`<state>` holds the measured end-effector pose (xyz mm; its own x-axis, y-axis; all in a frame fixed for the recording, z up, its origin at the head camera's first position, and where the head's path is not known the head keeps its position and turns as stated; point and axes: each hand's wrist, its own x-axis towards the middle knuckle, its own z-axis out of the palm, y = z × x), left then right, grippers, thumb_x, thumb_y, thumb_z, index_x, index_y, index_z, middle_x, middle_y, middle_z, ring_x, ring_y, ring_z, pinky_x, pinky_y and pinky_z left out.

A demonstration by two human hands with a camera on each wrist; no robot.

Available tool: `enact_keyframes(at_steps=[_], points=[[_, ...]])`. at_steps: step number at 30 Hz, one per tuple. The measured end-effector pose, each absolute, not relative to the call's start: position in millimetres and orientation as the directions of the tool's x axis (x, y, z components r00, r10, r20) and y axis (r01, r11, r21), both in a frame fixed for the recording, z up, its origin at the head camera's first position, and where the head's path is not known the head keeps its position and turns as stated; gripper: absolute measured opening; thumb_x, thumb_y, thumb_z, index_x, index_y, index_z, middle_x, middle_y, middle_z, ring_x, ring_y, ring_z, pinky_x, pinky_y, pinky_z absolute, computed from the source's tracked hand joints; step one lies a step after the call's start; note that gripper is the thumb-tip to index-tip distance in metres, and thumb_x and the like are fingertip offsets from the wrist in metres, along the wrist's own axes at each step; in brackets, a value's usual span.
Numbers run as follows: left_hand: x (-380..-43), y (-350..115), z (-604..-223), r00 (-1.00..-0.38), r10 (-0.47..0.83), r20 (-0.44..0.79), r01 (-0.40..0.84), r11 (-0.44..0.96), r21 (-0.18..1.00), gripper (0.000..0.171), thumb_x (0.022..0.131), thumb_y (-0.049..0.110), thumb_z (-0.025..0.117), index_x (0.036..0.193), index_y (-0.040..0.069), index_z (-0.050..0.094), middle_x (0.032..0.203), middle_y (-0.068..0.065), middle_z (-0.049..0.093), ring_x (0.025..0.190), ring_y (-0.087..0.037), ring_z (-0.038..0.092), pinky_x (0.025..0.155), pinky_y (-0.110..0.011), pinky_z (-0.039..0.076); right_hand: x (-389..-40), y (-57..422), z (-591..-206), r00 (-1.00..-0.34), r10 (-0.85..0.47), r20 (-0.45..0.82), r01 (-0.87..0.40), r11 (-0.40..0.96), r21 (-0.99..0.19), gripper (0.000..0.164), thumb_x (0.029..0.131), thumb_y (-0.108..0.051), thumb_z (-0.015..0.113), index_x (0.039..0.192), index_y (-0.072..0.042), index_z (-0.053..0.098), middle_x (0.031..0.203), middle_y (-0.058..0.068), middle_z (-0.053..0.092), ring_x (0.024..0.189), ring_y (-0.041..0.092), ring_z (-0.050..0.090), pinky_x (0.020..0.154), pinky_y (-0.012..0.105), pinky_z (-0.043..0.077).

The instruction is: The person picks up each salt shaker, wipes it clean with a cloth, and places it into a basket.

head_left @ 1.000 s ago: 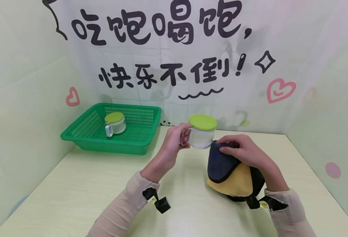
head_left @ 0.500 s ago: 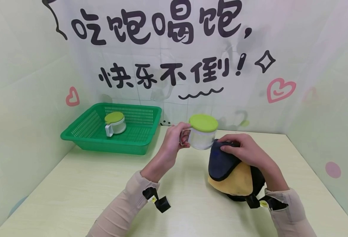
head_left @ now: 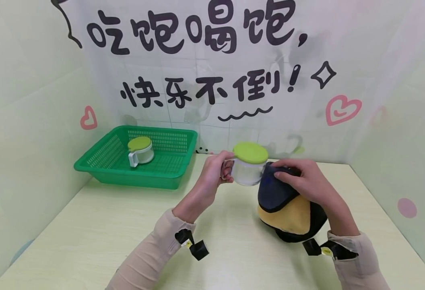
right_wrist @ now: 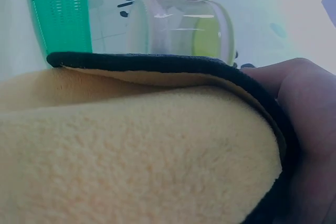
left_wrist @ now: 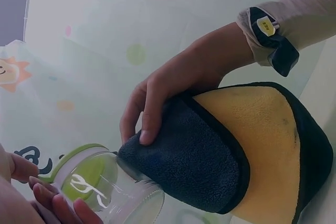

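Observation:
My left hand point(head_left: 212, 173) grips the handle of a clear seasoning jar point(head_left: 248, 174) with a lime-green lid, held up over the table. Against the jar's right side lies the folded corner of a cleaning cloth point(head_left: 286, 217), navy on one face and yellow on the other, edged in black. My right hand point(head_left: 308, 179) pinches that cloth near its top, thumb on the navy face. In the left wrist view the cloth's tip point(left_wrist: 134, 148) meets the jar's wall. Most of the right wrist view is filled by the yellow face point(right_wrist: 131, 156), which partly covers the jar.
A green plastic basket point(head_left: 136, 181) stands at the back left of the pale wooden table point(head_left: 125, 225). Inside it sits another jar point(head_left: 144, 155) with a green lid. A printed curtain point(head_left: 212, 129) hangs close behind the table, with more on both sides.
My right hand has shifted slightly up and to the right with the cloth along the jar. The jar has moved a little right and down; my left hand keeps its grip.

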<state>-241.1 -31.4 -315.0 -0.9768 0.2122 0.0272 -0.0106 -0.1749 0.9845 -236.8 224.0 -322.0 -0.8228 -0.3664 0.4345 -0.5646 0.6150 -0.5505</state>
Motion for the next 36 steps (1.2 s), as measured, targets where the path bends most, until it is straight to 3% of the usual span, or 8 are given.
enact_keyframes(at_steps=[10,36], points=[[-239.1,-31.3,-314.4,-0.981,0.192,0.028,-0.001,-0.148,0.989,0.044,0.091,0.034,0.052,0.061,0.008,0.032,0.058,0.0,0.03,0.058,-0.019,0.036,0.059,-0.026,0.044,-232.8,223.1,-317.6,-0.817,-0.344,0.462,-0.571,0.591,-0.57,0.019,0.09,-0.021,0.067,0.108,-0.025,0.071,0.109,-0.002,0.071,0.1,-0.002,0.06,0.087,0.01,0.043],[-242.7,-34.9,-313.9,-0.971,0.238,0.022,-0.031,-0.216,0.976,0.043,0.085,0.026,0.05,0.055,0.014,0.022,0.053,0.003,0.018,0.051,-0.016,0.025,0.05,-0.025,0.032,-235.2,221.6,-320.1,-0.822,-0.294,0.488,-0.561,0.567,-0.603,0.017,0.089,-0.017,0.068,0.105,-0.022,0.071,0.104,-0.001,0.071,0.092,-0.001,0.059,0.082,0.012,0.044]])
